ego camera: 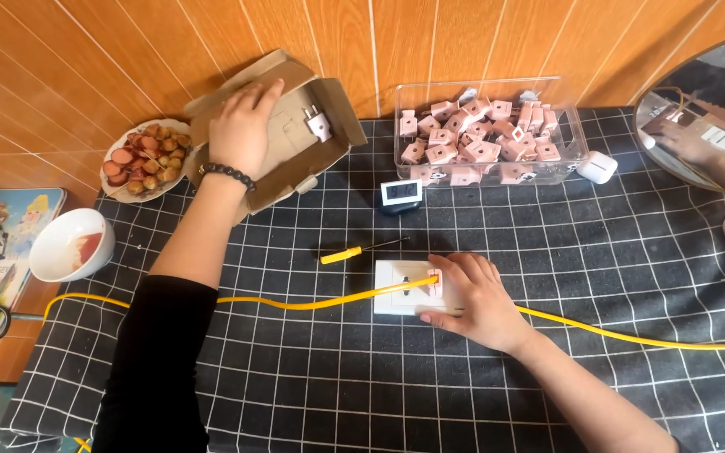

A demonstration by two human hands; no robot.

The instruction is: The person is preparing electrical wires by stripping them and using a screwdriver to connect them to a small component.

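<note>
Cardboard is the material of the open brown box (295, 138) that stands at about 11 o'clock on the desk (547, 277), which is covered by a black cloth with a white grid. The left hand (241, 130) lies inside this box with the fingers bent down on its floor; I cannot tell if the grip closes on something or only presses flat. A small white plug adapter with two metal pins (319, 124) lies in the same box, just beside the left hand at its 3 o'clock side, with the pins pointing toward 11 o'clock. It is apart from the fingers, not touching them.

The right hand (472, 302) rests at the centre of the desk on a white square wall socket plate (404, 288). Its fingers are spread and press on the right half of the plate; the grip is open and flat, holding the plate down more than clamping it. A yellow cable (295, 304) runs across the desk from 9 o'clock to 3 o'clock and passes under this hand. A screwdriver with a yellow handle and black shaft (361, 249) lies near the plate at 12 o'clock, its long axis going from 8 to 2 o'clock, closer to the right hand.

At 1 o'clock stands a clear plastic tub (572, 126) full of pink plug parts (472, 138). At 10 o'clock a plate carries skewered sausages (140, 159), and a white bowl (69, 243) holds some red sauce.
</note>
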